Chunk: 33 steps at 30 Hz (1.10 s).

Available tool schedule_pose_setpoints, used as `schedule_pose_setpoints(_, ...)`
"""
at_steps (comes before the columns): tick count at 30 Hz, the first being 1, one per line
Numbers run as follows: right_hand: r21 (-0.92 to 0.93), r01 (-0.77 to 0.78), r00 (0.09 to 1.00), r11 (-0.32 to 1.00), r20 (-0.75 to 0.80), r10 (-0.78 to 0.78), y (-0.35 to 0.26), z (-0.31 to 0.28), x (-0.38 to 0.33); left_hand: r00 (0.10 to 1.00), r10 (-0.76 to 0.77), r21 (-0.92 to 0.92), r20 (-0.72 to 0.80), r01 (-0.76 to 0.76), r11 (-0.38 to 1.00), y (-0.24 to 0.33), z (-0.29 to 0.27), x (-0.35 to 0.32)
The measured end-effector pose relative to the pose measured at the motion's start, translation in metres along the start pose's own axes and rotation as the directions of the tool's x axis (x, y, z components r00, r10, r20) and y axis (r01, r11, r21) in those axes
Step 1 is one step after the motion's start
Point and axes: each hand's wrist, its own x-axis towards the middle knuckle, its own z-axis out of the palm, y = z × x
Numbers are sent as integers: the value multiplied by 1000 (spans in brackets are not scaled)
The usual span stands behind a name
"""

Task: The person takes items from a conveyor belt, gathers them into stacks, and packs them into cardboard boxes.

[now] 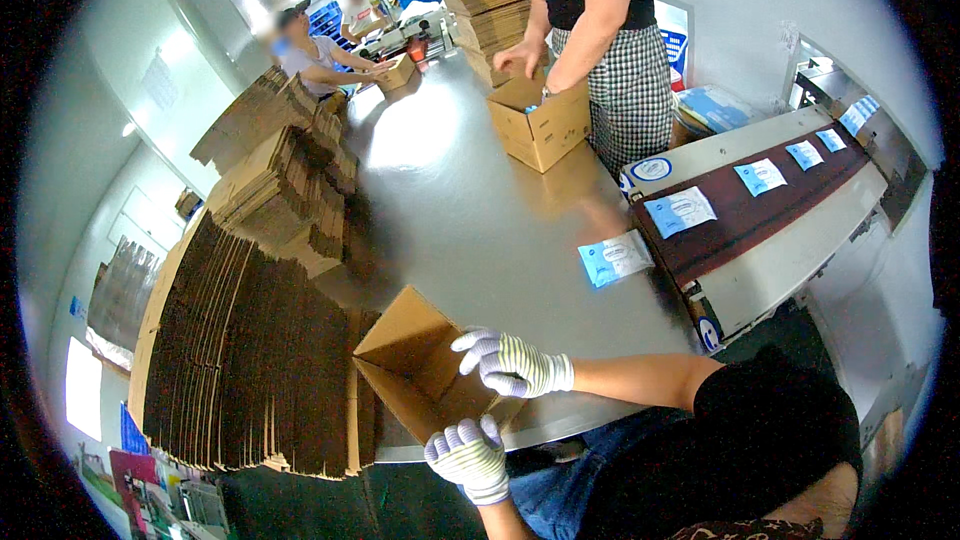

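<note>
An open cardboard box [400, 332] stands at the near edge of the metal table, beside a tall row of flattened cartons [225, 350]. Its visible inside is bare. My left hand [468, 456], in a striped knit glove, has its fingers curled at the box's near edge. Over the box's right side is my right hand [512, 363], gloved the same way, fingers apart and reaching toward the opening with nothing in them. Right of the box, at the belt's end, a blue and white soft packet [614, 259] lies on the table.
A conveyor belt [745, 210] at the right carries several similar packets. Across the metal table [470, 240], a co-worker's hands [530, 62] work over another open carton [542, 130]. Stacked cartons [485, 15] rise behind it. Two more people stand at the far left.
</note>
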Motion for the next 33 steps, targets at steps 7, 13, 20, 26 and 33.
schedule_pose_setpoints(7, 45, -26, 999, 999, 23, 25, 14, 1, -13, 1000, 14, -14, -24, -15, 1000, 4, 10, -1)
schedule_pose_setpoints(13, 2, 5, 1000, 1000, 9, -5, 17, -3, -6, 1000, 7, 0, -15, -7, 1000, 3, 17, 1)
schedule_pose_setpoints(20, 3, -76, 995, 997, 65, 76, 10, -14, -8, 980, -62, 52, 187, 53, 997, 9, 10, 12)
schedule_pose_setpoints(26, -241, -237, 926, 941, 237, 294, 4, -64, -71, 967, -13, 48, 256, 1, 999, 9, 8, 19)
schedule_pose_setpoints(33, -779, -274, 813, 564, 126, 569, 41, -184, -68, 961, 4, 46, 276, -18, 999, 16, 4, 23)
